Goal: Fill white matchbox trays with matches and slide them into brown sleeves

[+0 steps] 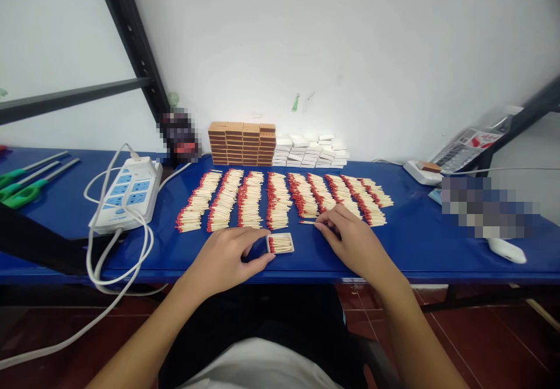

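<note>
My left hand [230,256] grips the left end of a small white matchbox tray [293,244] between thumb and fingers. Matches [280,243] lie inside the tray with their red heads to the left. To the right of it, the fingertips of my right hand [350,237] are closed on the plain end of a single match [307,223], whose red head points left. Just beyond both hands, several slanting rows of loose red-headed matches [254,199] are spread over the blue table [406,225].
Stacked brown matchbox sleeves [242,144] and a pile of white trays [306,151] stand against the wall. A power strip [126,193] with looping white cables [91,249] and green-handled tools [35,182] are at left. On the right are a plastic bottle [479,138] and a white adapter [506,251].
</note>
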`<act>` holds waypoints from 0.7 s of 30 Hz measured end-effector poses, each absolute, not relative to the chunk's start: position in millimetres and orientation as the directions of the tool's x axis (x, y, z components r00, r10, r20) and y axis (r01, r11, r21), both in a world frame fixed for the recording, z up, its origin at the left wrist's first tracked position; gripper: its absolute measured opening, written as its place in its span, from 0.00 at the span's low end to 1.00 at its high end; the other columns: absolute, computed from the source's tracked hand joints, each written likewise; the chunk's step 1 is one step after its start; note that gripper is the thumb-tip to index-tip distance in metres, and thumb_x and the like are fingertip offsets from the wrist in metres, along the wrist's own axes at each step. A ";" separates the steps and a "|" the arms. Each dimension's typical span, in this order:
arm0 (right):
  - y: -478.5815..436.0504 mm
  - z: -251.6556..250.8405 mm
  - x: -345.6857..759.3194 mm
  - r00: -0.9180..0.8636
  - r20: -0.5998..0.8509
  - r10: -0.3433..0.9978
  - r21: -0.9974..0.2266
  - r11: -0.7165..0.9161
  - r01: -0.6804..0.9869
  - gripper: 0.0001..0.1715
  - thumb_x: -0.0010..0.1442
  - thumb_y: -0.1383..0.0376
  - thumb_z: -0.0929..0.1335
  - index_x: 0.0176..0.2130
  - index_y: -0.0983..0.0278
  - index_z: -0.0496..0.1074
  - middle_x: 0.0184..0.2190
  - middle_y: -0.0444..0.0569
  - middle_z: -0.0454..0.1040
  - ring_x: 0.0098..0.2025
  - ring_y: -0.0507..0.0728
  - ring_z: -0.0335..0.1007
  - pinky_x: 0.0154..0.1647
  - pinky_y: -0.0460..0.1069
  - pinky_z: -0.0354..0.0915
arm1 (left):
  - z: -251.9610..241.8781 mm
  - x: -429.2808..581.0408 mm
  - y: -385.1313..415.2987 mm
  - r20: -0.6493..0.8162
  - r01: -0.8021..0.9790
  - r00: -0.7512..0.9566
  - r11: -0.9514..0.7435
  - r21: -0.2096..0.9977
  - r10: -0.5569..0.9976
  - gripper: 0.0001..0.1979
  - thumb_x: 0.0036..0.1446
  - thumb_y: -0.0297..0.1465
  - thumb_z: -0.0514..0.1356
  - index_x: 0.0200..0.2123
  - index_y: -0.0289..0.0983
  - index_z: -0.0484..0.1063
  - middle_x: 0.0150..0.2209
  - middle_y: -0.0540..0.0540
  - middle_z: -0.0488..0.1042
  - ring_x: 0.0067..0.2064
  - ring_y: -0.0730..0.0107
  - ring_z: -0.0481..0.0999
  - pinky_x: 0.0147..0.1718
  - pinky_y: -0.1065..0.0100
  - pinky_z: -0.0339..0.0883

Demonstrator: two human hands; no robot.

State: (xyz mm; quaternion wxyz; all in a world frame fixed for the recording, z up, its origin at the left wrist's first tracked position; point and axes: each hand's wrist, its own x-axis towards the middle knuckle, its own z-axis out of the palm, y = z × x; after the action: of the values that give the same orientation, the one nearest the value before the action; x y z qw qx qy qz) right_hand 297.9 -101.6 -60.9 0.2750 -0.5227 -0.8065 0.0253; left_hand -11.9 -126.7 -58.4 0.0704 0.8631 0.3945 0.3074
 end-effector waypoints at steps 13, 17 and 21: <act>-98.6 -62.7 294.4 -0.312 0.411 0.856 -0.371 0.470 0.801 0.09 0.75 0.63 0.66 0.41 0.59 0.73 0.41 0.50 0.76 0.42 0.61 0.76 0.40 0.53 0.70 | -57.1 -11.7 -127.0 0.481 0.639 0.499 -0.681 0.358 0.720 0.14 0.68 0.36 0.68 0.54 0.38 0.80 0.27 0.53 0.74 0.27 0.72 0.72 0.31 0.68 0.62; -96.2 -64.9 294.6 -0.327 0.402 0.855 -0.351 0.474 0.808 0.09 0.76 0.63 0.65 0.40 0.58 0.71 0.40 0.50 0.76 0.41 0.61 0.76 0.40 0.54 0.70 | -56.2 -11.3 -126.9 0.482 0.639 0.501 -0.683 0.354 0.718 0.14 0.69 0.36 0.67 0.54 0.38 0.80 0.27 0.53 0.74 0.27 0.72 0.73 0.31 0.68 0.62; -102.8 -60.7 290.6 -0.328 0.401 0.855 -0.378 0.480 0.792 0.09 0.77 0.62 0.64 0.41 0.58 0.70 0.42 0.50 0.75 0.42 0.61 0.76 0.43 0.55 0.71 | -55.4 -11.0 -126.8 0.481 0.638 0.501 -0.682 0.357 0.720 0.14 0.69 0.36 0.67 0.54 0.38 0.80 0.27 0.53 0.74 0.27 0.72 0.73 0.30 0.69 0.62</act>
State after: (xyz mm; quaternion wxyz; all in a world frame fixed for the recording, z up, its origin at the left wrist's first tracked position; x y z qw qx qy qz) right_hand 290.6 -102.8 -60.7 0.2819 -0.5066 -0.8128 0.0567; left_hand -11.0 -126.8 -55.4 0.0663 0.8637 0.3930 0.3086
